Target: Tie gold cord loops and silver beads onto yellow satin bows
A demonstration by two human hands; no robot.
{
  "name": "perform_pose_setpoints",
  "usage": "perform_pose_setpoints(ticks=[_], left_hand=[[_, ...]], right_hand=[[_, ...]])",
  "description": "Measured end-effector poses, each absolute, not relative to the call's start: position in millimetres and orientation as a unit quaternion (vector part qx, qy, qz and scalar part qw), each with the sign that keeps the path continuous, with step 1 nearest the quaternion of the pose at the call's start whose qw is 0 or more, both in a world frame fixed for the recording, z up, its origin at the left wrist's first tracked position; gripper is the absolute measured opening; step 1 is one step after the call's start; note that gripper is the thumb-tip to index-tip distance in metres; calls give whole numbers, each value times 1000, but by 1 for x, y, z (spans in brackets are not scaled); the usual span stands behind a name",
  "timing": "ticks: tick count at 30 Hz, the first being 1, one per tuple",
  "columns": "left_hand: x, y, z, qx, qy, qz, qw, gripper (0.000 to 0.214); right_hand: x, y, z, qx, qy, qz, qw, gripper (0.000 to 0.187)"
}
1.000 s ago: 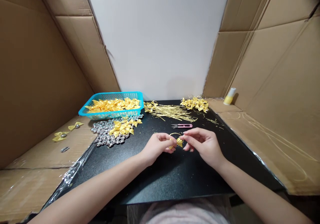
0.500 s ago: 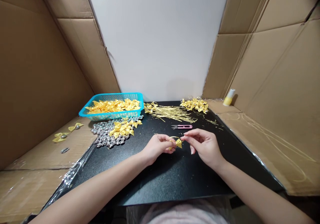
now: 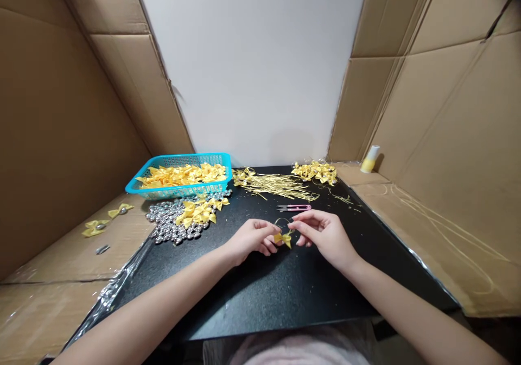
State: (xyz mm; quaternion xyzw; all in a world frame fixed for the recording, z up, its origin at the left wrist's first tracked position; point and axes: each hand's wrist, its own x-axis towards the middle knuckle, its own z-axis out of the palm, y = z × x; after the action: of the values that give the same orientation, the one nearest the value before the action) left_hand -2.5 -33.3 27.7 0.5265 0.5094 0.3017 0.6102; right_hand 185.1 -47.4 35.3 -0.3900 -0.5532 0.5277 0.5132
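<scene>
Between my hands is a small yellow ribbon bow (image 3: 284, 239) with a thin golden cord (image 3: 281, 220) arching above it in a loop. My left hand (image 3: 256, 239) is closed in a pinch on the bow's left side. Thumb and forefinger of my right hand (image 3: 321, 235) are pinched at the right side of the cord loop, just beside the bow. Just beyond my fingers lie pink thread snips (image 3: 299, 208) on the black table (image 3: 260, 305). Whether a bead is on this bow I cannot tell.
A turquoise basket (image 3: 138, 190) of yellow bows stands at back left, behind silver beads (image 3: 165, 226) with bows on top. Cut golden cords (image 3: 280, 184) and a pile of finished-looking bows (image 3: 317, 172) lie at the back. A thread spool (image 3: 370, 159) stands right. Cardboard walls flank both sides.
The bow has shifted slightly left and down, and the cord loop now stands taller above it. My right hand has moved a little left with it. The view has shifted slightly.
</scene>
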Motion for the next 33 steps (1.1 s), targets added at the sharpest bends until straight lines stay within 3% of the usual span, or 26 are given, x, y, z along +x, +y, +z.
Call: perform_pose_setpoints(ticks=[4, 6, 11, 18, 27, 33], left_hand=[[-9, -35, 34, 699, 506, 380, 334, 28], [-9, -39, 39, 751, 451, 404, 263, 25], [1, -45, 38, 777, 359, 338, 391, 24], [5, -40, 22, 598, 368, 342, 624, 31], [7, -40, 21, 436, 353, 431, 707, 30], [7, -40, 16, 467, 383, 430, 672, 29]], right_hand=[[183, -48, 36, -392, -542, 539, 513, 30], [183, -47, 37, -384, -550, 542, 507, 28], [183, -44, 37, -347, -576, 521, 526, 20], [183, -41, 30, -387, -551, 528, 517, 25], [182, -44, 29, -349, -611, 461, 541, 14], [181, -45, 27, -340, -641, 400, 559, 11]])
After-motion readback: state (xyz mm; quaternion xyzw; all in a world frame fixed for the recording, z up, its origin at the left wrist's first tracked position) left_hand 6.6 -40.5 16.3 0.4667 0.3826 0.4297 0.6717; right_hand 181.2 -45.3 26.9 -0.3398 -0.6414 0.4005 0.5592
